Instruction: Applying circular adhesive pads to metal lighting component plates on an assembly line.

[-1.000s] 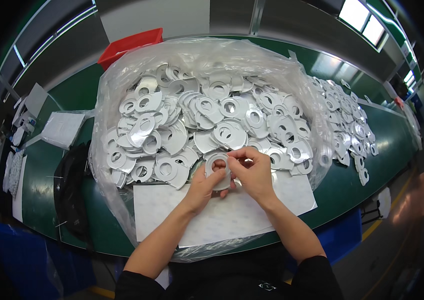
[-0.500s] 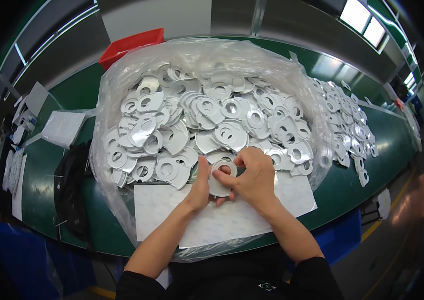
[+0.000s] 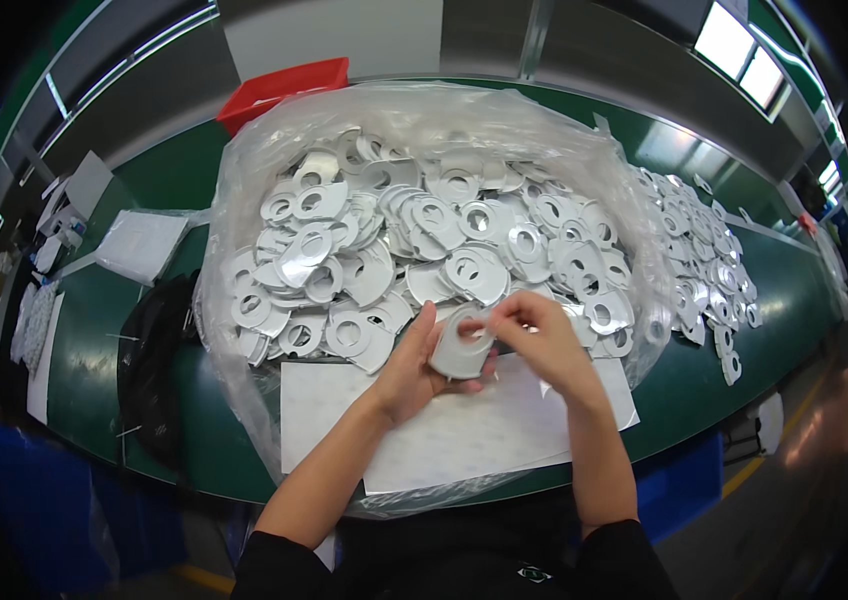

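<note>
A flat silver-white plate with a round hole rests in my left hand, thumb along its left side and fingers beneath it. My right hand is at the plate's upper right edge, thumb and forefinger pinched together. Whether a thin piece is in that pinch is too small to make out. Beyond my hands lies a big heap of similar plates with holes, inside a clear plastic bag with its mouth spread wide. Below my hands is a white sheet.
More plates lie loose on the green table at the right. A red tray stands at the back left. On the left are a white packet and a black bundle. A blue bin sits below the table's right front edge.
My right hand has drawn back to the right, from over the plate's hole to its upper edge. The plate in my left hand has tilted. The whole view has shifted slightly.
</note>
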{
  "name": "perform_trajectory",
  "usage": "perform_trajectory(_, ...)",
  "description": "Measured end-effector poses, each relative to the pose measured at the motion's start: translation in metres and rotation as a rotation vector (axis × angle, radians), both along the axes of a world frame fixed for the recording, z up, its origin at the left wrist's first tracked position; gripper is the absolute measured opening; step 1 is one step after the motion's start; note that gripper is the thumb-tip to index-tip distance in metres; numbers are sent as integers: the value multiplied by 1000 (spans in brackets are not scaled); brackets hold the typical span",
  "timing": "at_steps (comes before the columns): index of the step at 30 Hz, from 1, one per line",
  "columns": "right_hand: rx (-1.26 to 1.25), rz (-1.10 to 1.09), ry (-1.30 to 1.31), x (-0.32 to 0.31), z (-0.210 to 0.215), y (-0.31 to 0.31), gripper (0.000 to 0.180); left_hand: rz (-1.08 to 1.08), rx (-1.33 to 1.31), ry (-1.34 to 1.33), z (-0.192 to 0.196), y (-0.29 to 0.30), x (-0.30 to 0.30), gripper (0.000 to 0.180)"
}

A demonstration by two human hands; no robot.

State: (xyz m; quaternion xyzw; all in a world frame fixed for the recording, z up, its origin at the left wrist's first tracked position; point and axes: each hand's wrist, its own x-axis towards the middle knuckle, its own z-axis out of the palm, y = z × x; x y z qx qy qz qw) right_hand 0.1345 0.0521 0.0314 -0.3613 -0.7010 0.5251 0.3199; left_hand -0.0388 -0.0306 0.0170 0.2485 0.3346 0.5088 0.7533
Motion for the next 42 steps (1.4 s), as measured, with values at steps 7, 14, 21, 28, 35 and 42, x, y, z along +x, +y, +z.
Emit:
perform_trajectory(7, -289, -439, 1241, 79, 18, 52, 16, 292, 436, 975, 59, -17, -58, 29)
perform_trajectory(14, 54, -490, 563, 40, 31, 23, 19, 228, 477, 2024, 34, -44, -82, 18)
perform_trajectory(21, 607, 341, -325, -40, -2, -59, 25, 276, 479, 2033, 21, -34, -83, 24)
perform_trajectory(28, 606, 270, -458, -51, -9, -69, 36, 394, 529, 1597, 42, -30, -72, 18)
perform_trajectory(35, 429, 368, -516, -53, -4, -59, 27, 599, 515, 1156, 29, -15, -68, 10)
perform_trajectory(42, 532, 322, -458, -48, -4, -69, 22, 347, 227, -279, 13, -7, -37, 43)
